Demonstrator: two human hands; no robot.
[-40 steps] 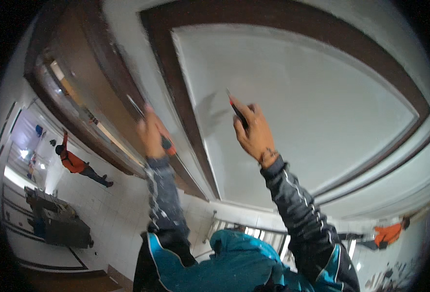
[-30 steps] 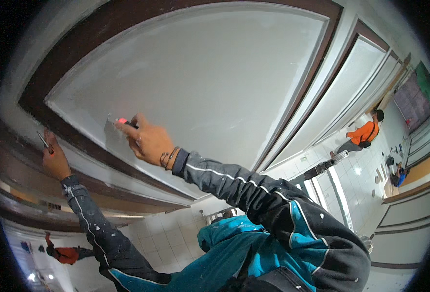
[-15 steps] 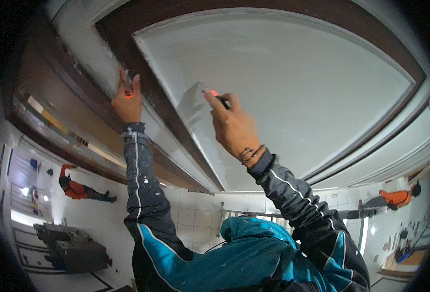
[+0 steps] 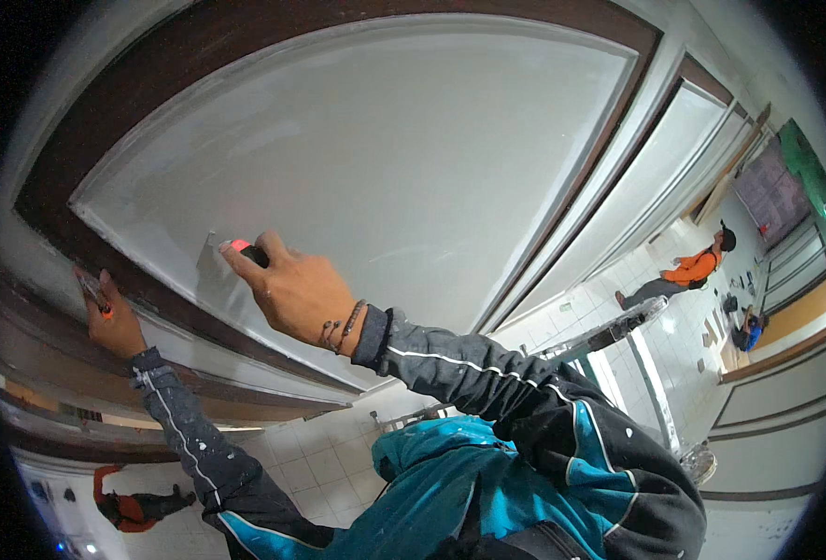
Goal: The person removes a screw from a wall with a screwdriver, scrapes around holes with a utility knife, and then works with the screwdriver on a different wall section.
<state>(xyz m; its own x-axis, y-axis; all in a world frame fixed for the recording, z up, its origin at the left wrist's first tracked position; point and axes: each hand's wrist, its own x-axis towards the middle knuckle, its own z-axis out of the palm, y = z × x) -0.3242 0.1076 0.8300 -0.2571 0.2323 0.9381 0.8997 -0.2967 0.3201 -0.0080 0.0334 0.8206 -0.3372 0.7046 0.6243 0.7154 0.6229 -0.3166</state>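
A large light-grey panel point(image 4: 413, 159), edged with dark brown moulding point(image 4: 58, 187), fills the upper view. My right hand point(image 4: 305, 294) is closed around a putty knife point(image 4: 245, 248) with a red and black handle. Its blade meets the panel near the lower left edge, where a shadow falls. To the left, my left hand point(image 4: 119, 327) is at the panel's brown and pale frame. Its fingers are closed on a small tool with an orange end point(image 4: 105, 311); the rest of that tool is mostly hidden by the fingers.
Metal scaffold rails point(image 4: 604, 331) stand at right, behind my right arm. Below lies a white tiled floor point(image 4: 305, 467). A person in orange point(image 4: 693, 271) is at far right and another person in orange point(image 4: 133, 509) at lower left. More framed panels point(image 4: 660, 173) continue rightward.
The view has swung, so the panel and both hands now appear further left and lower. More of the room at right shows. Both hands keep their tools.
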